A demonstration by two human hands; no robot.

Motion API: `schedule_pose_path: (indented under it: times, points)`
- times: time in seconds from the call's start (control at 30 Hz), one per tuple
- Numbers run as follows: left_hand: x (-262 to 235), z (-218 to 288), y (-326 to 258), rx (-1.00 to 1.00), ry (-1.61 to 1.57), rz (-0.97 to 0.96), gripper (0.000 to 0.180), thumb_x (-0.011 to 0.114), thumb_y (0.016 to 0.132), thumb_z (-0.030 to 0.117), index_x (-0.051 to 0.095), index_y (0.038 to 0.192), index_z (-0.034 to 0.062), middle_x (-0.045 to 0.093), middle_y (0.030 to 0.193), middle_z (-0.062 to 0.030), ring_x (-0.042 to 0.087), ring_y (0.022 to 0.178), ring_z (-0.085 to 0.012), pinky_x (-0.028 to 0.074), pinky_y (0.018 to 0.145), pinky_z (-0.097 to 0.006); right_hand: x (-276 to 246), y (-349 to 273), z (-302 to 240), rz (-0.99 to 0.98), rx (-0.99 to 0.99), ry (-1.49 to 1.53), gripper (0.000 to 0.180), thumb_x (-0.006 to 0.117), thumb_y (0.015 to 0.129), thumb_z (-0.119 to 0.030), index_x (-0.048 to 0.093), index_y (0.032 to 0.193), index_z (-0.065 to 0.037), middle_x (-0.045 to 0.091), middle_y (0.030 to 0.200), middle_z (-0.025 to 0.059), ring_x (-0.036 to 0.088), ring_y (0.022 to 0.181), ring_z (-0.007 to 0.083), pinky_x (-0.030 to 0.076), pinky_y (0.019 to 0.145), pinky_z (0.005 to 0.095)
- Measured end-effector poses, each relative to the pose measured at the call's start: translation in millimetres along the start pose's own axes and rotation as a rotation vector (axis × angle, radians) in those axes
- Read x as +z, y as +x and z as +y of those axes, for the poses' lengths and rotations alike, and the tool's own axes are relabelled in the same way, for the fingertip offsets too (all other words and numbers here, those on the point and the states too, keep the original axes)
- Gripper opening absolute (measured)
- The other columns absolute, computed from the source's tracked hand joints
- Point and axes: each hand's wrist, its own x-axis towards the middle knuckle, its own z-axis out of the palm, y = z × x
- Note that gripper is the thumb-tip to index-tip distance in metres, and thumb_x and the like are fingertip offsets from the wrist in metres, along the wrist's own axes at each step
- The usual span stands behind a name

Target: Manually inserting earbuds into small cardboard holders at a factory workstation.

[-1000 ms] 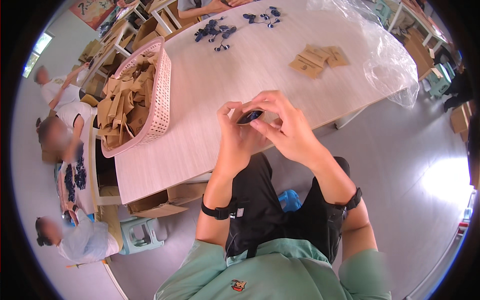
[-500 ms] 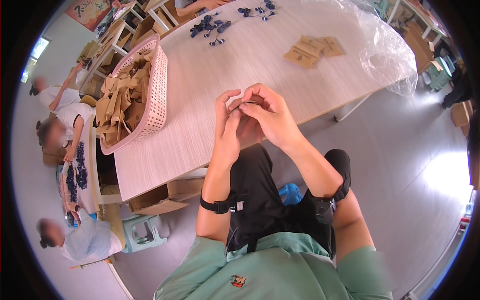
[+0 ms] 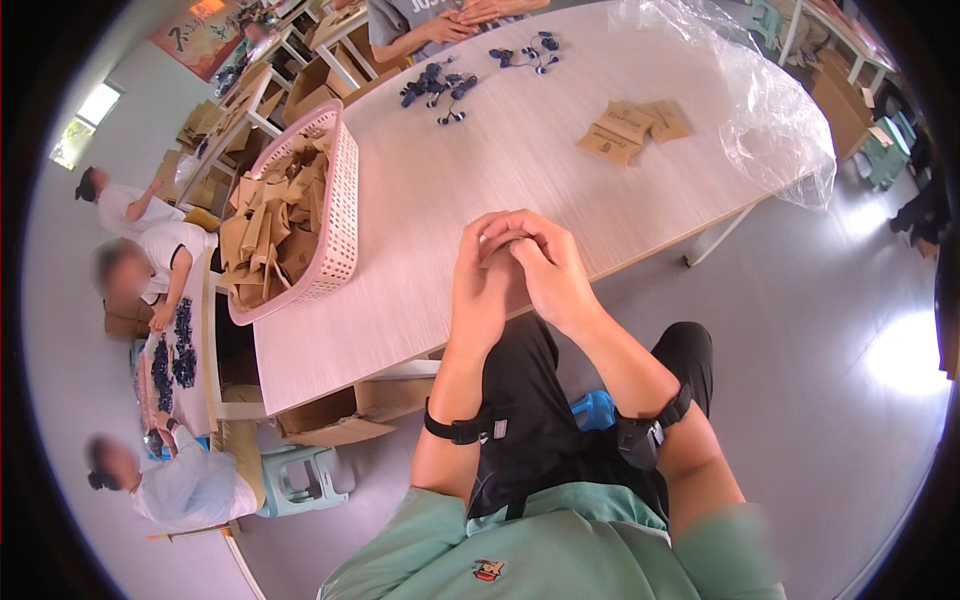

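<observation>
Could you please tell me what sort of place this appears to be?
Probably a small packing workshop: a long table holds a pink basket full of brown paper packets, small dark parts lie in heaps, and other people work at nearby tables.

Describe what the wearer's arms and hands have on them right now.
Both forearms are bare, with no gloves or rings visible on the left hand or right hand. Each arm carries a black strap: the left band has a small grey tab, the right band a chunkier black module. Green short sleeves end above them.
</observation>
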Motion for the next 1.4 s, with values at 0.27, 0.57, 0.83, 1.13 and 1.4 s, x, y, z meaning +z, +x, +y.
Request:
schedule_pose_path:
  times: [0.27,0.57,0.83,1.13,1.4]
  points:
    - [-0.8,-2.2,-9.6,0.066,0.03,-0.057,0.046,0.055,0.095,0.0,0.043,0.14,0.0037,0.06,0.116,-0.0114,0.06,0.108,-0.0182,0.049,0.093,-0.029,-5.1,-27.3,-27.8,0.015,0.064,0.226,0.057,0.053,0.084,0.005,0.042,0.138,-0.007,0.054,0.123,0.0144,0.062,0.093,0.0147,0.053,0.079,0.0294]
    - [24.7,26.4,-77.3,0.084,0.057,-0.012,0.042,0.075,0.081,0.007,0.062,0.121,0.0064,0.058,0.117,-0.0079,0.054,0.101,-0.0197,0.038,0.097,-0.035,-42.6,-100.0,-63.1,-0.197,-0.01,-0.526,0.089,0.075,0.074,-0.008,0.03,0.151,-0.007,0.057,0.128,0.0156,0.063,0.099,0.0333,0.05,0.091,0.037]
    - [40.9,37.6,-95.2,0.46,0.717,-0.166,0.021,0.079,0.064,0.016,0.067,0.082,0.021,0.062,0.092,0.0068,0.051,0.091,-0.0186,0.028,0.086,-0.041,-50.8,-158.3,-53.9,-0.192,0.349,0.014,0.072,0.053,0.089,0.009,0.022,0.154,0.001,0.063,0.112,0.0124,0.061,0.101,0.0185,0.046,0.094,0.0286]
    - [42.0,39.3,-104.3,0.442,0.749,-0.205,0.022,0.075,0.058,0.01,0.06,0.071,0.0185,0.055,0.071,0.0082,0.051,0.076,-0.0175,0.028,0.085,-0.041,-38.1,-169.2,-50.6,-0.145,0.373,-0.224,0.061,0.054,0.091,0.007,0.034,0.148,-0.001,0.06,0.11,0.0144,0.061,0.1,0.0223,0.047,0.092,0.0326]
    - [36.7,33.2,-104.9,0.379,0.696,-0.228,0.024,0.073,0.056,0.007,0.055,0.069,0.0172,0.053,0.068,0.0078,0.05,0.073,-0.0172,0.029,0.084,-0.041,-28.3,-169.3,-44.3,-0.106,0.313,-0.346,0.05,0.054,0.094,0.001,0.04,0.142,-0.001,0.061,0.115,0.0206,0.063,0.106,0.0294,0.049,0.091,0.0354]
